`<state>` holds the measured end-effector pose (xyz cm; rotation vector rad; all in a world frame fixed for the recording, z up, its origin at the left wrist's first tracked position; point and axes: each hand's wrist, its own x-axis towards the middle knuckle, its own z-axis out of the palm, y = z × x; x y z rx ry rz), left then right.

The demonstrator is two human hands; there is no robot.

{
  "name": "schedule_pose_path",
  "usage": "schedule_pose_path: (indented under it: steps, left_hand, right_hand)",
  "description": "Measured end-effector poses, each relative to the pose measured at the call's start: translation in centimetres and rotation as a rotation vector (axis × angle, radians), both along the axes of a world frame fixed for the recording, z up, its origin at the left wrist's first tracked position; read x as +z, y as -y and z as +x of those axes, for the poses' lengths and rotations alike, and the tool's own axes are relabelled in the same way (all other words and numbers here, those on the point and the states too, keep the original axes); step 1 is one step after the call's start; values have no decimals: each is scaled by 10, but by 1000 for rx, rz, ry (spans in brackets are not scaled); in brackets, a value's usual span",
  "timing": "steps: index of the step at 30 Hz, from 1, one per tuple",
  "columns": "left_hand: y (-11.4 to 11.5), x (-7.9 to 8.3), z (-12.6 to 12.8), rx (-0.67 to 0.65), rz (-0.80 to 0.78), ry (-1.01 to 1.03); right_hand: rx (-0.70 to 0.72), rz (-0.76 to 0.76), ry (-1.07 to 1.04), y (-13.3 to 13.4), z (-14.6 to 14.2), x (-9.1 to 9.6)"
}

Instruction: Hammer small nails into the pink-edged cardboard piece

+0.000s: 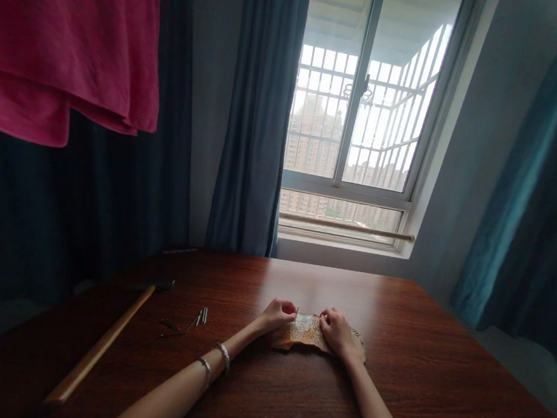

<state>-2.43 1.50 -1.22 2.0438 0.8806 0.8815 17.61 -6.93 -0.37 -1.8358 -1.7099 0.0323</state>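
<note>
A flat, light-brown piece with dark specks and an uneven front edge (305,333), seemingly a scrap of wood, lies on the table between my hands. My left hand (278,314) is at its left end, with thumb and finger closed on a thin upright nail (297,312) over its back edge. Bracelets circle that wrist. My right hand (337,330) rests across the right part of the speckled piece, fingers curled onto it near the back edge. Whether anything small is under those fingers is hidden.
A hammer (105,343) with a wooden handle lies on the left of the dark reddish table (256,401). Several loose nails (201,315) and thin metal pieces (171,324) lie beside it. A pink cloth (67,37) hangs upper left. Behind the table are curtains (259,113) and a window (357,178).
</note>
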Motion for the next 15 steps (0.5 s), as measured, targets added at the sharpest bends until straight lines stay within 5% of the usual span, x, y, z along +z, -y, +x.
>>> schedule_pose_path:
  steps: [10,15]
  left_hand:
    - [4,0,-1,1,58,-32]
    - [12,13,-2,9,21,-9]
  right_hand:
    - [-24,-5,-99,2,-5,18]
    - [40,193,-201,8,-64,50]
